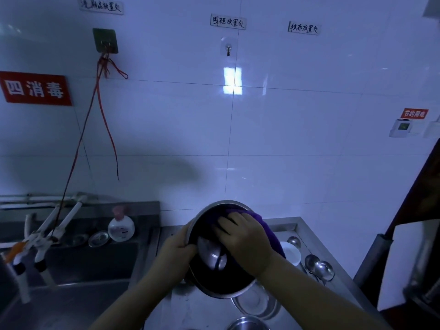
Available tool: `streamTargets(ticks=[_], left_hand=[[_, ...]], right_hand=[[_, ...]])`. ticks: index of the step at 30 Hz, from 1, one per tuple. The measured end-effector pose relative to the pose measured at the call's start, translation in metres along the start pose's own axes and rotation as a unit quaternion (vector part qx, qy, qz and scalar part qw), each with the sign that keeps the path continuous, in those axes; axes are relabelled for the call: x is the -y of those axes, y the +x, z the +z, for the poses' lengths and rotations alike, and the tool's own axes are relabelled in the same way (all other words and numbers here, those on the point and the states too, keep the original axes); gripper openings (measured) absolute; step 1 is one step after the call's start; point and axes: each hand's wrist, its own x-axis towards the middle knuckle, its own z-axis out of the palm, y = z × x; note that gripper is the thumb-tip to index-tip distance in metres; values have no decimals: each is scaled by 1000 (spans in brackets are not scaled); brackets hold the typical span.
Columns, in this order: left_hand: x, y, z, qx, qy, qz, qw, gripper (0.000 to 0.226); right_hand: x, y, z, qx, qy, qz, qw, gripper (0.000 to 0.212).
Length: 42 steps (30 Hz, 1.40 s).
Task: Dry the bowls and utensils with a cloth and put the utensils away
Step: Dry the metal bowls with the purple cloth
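The person is holding one large steel bowl (221, 256), tilted up over the steel counter (295, 226) with its open side facing the camera. The left hand (177, 250) is gripping the bowl's left rim: thumb curled over the edge into the bowl, remaining fingers hidden behind the wall. The right hand (242, 234) is lying inside the bowl, fingers (220, 226) curled and clamping a purple cloth (256, 219) against the upper inner wall. The cloth is spilling over the bowl's upper-right rim and hanging down behind the right wrist.

Relative to the held bowl:
- Just below it, two more steel bowls are sitting on the counter, one (256, 303) partly covered by it, one (247, 323) cut off by the frame edge.
- Just right, one white dish (290, 253) is showing behind the cloth.
- Farther right, three steel ladles: one (294, 241) above the dish, two (319, 266) side by side beyond it.
- Well left, a sink (90, 263) with one soap bottle (121, 226) and one small steel dish (98, 238) on its back ledge.
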Motion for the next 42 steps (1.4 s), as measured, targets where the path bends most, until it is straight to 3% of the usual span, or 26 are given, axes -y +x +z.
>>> streamTargets(ticks=[3, 6, 11, 17, 22, 24, 29, 32, 34, 37, 40, 42], left_hand=[[1, 0, 4, -20, -5, 5, 1000, 61], [0, 4, -2, -64, -26, 8, 998, 57], [-1, 9, -3, -116, -28, -3, 993, 46], [1, 12, 7, -134, 1, -18, 991, 37], [1, 17, -3, -97, -1, -29, 995, 35], [4, 20, -11, -65, 19, -31, 997, 29], [-4, 25, -21, 1, 55, -46, 997, 23], [-7, 27, -28, 30, 137, -53, 989, 63], [-1, 23, -30, -1, 303, -4, 953, 82], [0, 5, -26, -44, 511, 214, 831, 71], [-4, -3, -19, -20, 585, 347, 733, 56], [-7, -2, -14, 25, 601, 376, 705, 44]], right_hand=[[-5, 5, -1, 9, -29, -30, 999, 11], [-11, 1, -1, 38, -31, 9, 999, 19], [5, -18, 2, 61, 58, 110, 990, 22], [51, -35, 4, 49, 202, 166, 964, 23], [38, -52, 5, 105, 156, 48, 981, 47], [26, -57, 5, 104, 114, 0, 988, 38], [7, -58, 6, 16, 68, -64, 996, 7], [3, -54, 5, 0, 87, -48, 995, 18], [-2, -53, 6, 12, 107, -19, 994, 12], [-7, -54, 8, 47, 127, 17, 991, 15], [-6, -54, 9, 71, 145, 26, 987, 18], [-4, -51, 9, 71, 159, 17, 985, 18]])
